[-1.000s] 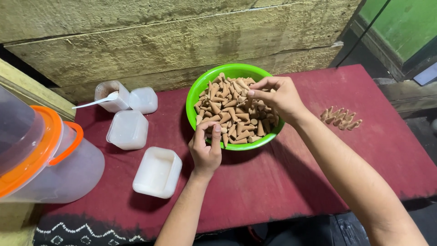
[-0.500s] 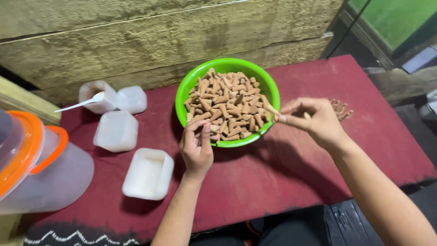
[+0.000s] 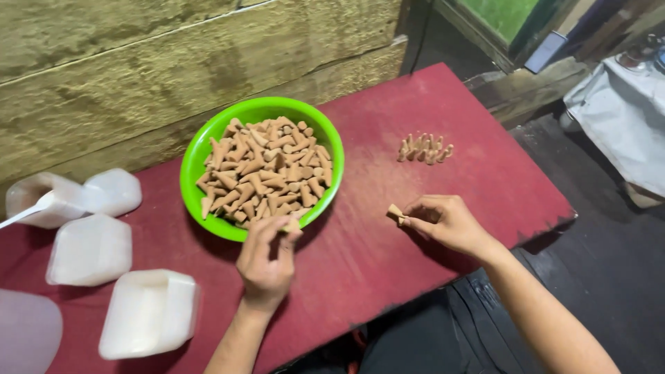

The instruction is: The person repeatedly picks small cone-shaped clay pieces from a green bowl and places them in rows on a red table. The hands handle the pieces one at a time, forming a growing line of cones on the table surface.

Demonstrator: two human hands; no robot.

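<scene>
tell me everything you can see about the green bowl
The green bowl is round, bright lime, and looks like smooth plastic with a plain rim. It sits upright on the red tabletop close to the rough wall, left of the table's middle. It is heaped with small tan cone-shaped pieces lying in all directions. The left hand is at its near rim, fingers pinching a piece there. The right hand is apart from it, to the right, holding a single cone.

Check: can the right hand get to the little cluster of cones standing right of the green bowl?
Probably yes. The right hand, pinching one cone, sits just below the cone cluster, with only bare red tabletop between.
</scene>
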